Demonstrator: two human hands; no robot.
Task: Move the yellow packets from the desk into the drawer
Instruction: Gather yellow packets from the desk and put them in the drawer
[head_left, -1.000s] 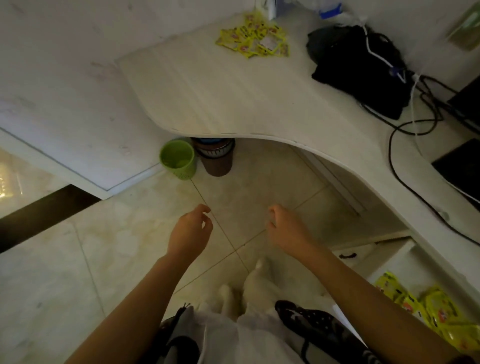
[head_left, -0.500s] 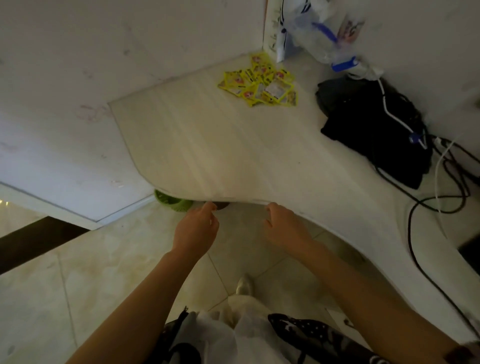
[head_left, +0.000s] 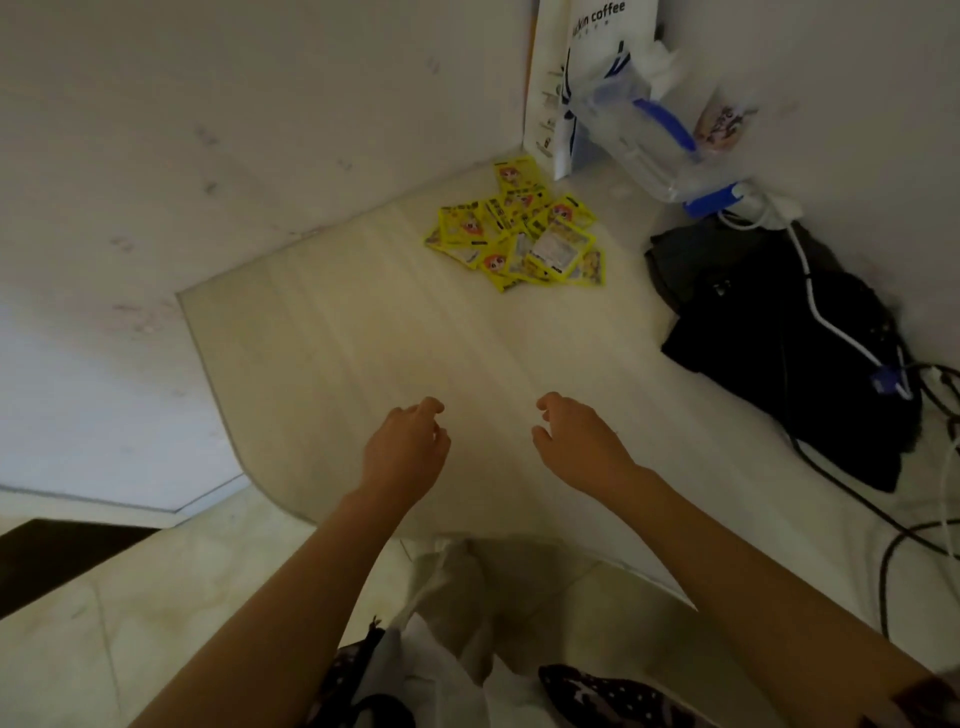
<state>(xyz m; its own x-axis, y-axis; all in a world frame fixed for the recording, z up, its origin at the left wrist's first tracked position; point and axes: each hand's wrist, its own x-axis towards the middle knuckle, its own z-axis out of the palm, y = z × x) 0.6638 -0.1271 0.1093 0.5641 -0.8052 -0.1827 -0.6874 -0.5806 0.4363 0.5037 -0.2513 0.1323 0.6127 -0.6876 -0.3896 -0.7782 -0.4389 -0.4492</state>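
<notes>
Several yellow packets (head_left: 519, 234) lie in a loose overlapping pile at the far corner of the pale wooden desk (head_left: 322, 338), close to the wall. My left hand (head_left: 408, 449) and my right hand (head_left: 576, 441) hover side by side over the near part of the desk, both holding nothing, fingers loosely curled and apart. The pile is well beyond both hands. The drawer is out of view.
A white paper coffee bag (head_left: 576, 78) and a clear plastic bag (head_left: 649, 135) stand behind the packets. A black bag (head_left: 779, 343) with white and black cables (head_left: 841, 332) fills the desk's right side. The desk's curved front edge runs left of my hands; tiled floor lies below.
The view has lifted from the floor and drawer up onto the desk. Both hands have moved forward from below the desk edge to above the desktop, nearer the packets.
</notes>
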